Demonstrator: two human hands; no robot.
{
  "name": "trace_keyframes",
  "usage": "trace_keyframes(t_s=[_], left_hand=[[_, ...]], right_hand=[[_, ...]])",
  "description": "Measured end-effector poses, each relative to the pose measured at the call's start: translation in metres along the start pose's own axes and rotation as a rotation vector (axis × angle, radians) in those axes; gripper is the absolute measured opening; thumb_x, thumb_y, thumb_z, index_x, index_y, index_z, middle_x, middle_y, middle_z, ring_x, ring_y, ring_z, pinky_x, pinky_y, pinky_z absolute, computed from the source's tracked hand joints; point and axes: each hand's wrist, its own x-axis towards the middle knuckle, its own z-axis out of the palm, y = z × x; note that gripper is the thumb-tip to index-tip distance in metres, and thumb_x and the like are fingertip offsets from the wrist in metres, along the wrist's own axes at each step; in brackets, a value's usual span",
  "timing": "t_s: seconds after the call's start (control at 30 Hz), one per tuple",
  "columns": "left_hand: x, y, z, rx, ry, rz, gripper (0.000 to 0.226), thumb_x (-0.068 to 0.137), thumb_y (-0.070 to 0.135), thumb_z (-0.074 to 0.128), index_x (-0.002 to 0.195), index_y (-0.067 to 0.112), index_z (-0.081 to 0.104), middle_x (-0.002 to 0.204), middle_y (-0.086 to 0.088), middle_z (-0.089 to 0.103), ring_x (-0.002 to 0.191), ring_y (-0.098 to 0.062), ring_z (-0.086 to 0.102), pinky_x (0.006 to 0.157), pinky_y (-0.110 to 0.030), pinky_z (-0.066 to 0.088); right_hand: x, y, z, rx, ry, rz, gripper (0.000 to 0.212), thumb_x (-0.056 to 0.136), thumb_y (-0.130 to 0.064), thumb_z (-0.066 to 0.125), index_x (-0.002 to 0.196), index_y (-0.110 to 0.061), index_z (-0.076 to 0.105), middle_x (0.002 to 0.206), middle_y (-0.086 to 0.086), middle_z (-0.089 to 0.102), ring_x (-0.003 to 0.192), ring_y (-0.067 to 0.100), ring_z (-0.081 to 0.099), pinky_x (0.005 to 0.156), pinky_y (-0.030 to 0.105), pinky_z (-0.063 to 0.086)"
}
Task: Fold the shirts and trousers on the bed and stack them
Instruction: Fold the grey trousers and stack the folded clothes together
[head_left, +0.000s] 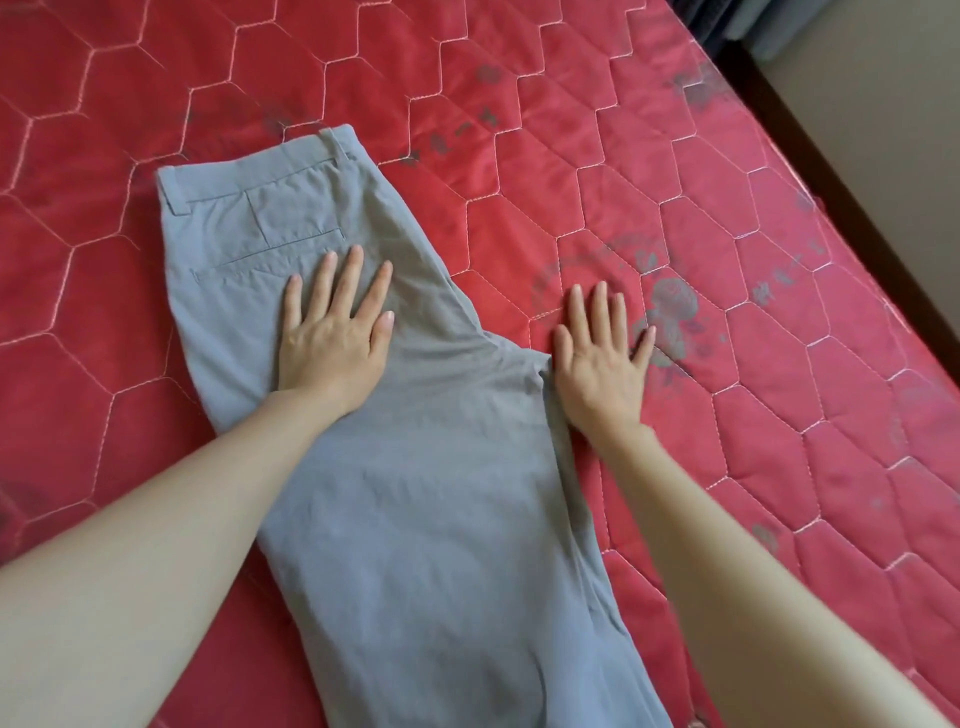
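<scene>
trousers (415, 467) flat on bed (727, 260) | left hand (332, 343) presses trousers

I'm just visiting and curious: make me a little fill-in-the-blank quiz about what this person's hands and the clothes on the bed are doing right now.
1. The left hand presses flat on the grey ____, just below the back pocket.
2. The right hand lies with its fingers spread, mostly on the ____ quilted bed cover.
3. The waistband lies at the ____ end from the person.
4. Both hands are ____, gripping nothing.

Missing words: trousers; red; far; open
</scene>
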Motion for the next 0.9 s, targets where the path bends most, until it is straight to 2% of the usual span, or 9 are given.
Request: trace_keyframes(t_s=[0.07,0.13,0.2,0.27,0.4,0.5,0.57,0.73,0.9], left_hand=[[0.003,0.002,-0.003,0.0,-0.063,-0.027,0.056,0.101,0.04,0.025,0.154,0.03,0.013,0.163,0.001,0.002,0.15,-0.02,-0.001,0.118,-0.049,0.0],[0.002,0.008,-0.008,-0.036,-0.135,-0.057,0.056,0.101,0.042,0.024,0.154,0.03,0.01,0.163,0.002,-0.002,0.15,-0.02,-0.004,0.117,-0.051,-0.002],[-0.014,0.023,-0.014,-0.084,-0.131,-0.015,0.056,0.102,0.04,0.028,0.154,0.028,0.013,0.163,0.0,0.001,0.15,-0.022,-0.001,0.116,-0.055,0.001],[-0.04,0.042,-0.017,-0.087,-0.046,0.148,0.056,0.101,0.032,0.039,0.154,0.025,0.02,0.163,-0.003,0.008,0.15,-0.025,0.005,0.115,-0.058,0.005],[-0.055,0.074,-0.019,-0.061,-0.016,0.471,0.062,0.098,0.012,0.05,0.152,0.03,0.025,0.162,-0.005,0.011,0.149,-0.028,0.008,0.116,-0.057,0.003],[-0.038,0.093,-0.024,-0.082,-0.002,0.657,0.044,0.096,0.018,0.054,0.139,0.029,0.052,0.156,-0.007,0.029,0.146,-0.03,0.022,0.116,-0.055,0.012],[-0.024,0.102,-0.024,-0.034,-0.018,0.782,0.027,0.092,0.02,0.06,0.117,0.024,0.069,0.151,-0.009,0.04,0.142,-0.03,0.031,0.116,-0.054,0.015],[0.003,0.113,-0.033,0.047,-0.045,0.901,0.011,0.082,0.027,0.071,0.087,0.018,0.069,0.134,-0.006,0.055,0.129,-0.028,0.045,0.112,-0.049,0.025],[0.014,0.127,-0.037,-0.036,-0.036,0.955,0.008,0.081,0.023,0.072,0.08,0.016,0.067,0.109,-0.001,0.065,0.108,-0.028,0.057,0.102,-0.044,0.035]], right_hand=[[0.0,0.016,-0.011,0.051,-0.047,-0.029,0.054,0.104,-0.041,0.022,0.154,-0.026,0.01,0.162,-0.001,0.003,0.149,0.017,-0.002,0.119,0.051,0.001],[-0.018,0.019,-0.021,0.244,0.007,-0.035,0.046,0.104,-0.032,0.034,0.147,-0.019,0.036,0.158,0.006,0.024,0.147,0.021,0.017,0.118,0.046,0.013],[-0.05,0.014,-0.029,0.446,0.138,-0.033,0.028,0.099,-0.022,0.049,0.122,-0.014,0.063,0.134,0.006,0.055,0.126,0.024,0.046,0.105,0.041,0.035],[-0.089,0.004,-0.029,0.504,0.189,-0.018,0.014,0.093,-0.018,0.06,0.1,-0.013,0.072,0.106,0.001,0.064,0.099,0.024,0.054,0.086,0.039,0.043],[-0.143,-0.008,-0.018,0.522,0.149,0.08,0.011,0.086,-0.022,0.07,0.09,-0.012,0.071,0.088,0.001,0.061,0.085,0.023,0.053,0.076,0.04,0.045],[-0.167,-0.009,-0.009,0.527,0.175,0.161,0.014,0.082,-0.027,0.074,0.085,-0.015,0.069,0.088,-0.004,0.057,0.085,0.017,0.049,0.073,0.037,0.045],[-0.175,-0.009,-0.006,0.508,0.195,0.194,0.017,0.08,-0.03,0.075,0.079,-0.015,0.068,0.088,-0.004,0.057,0.086,0.018,0.048,0.075,0.034,0.039],[-0.176,-0.006,-0.012,0.555,0.211,0.229,0.015,0.084,-0.027,0.072,0.077,-0.014,0.068,0.091,-0.003,0.057,0.089,0.016,0.046,0.076,0.031,0.03],[-0.173,0.002,-0.015,0.677,0.275,0.299,0.015,0.088,-0.026,0.067,0.075,-0.016,0.066,0.088,-0.01,0.053,0.086,0.008,0.041,0.077,0.029,0.032]])
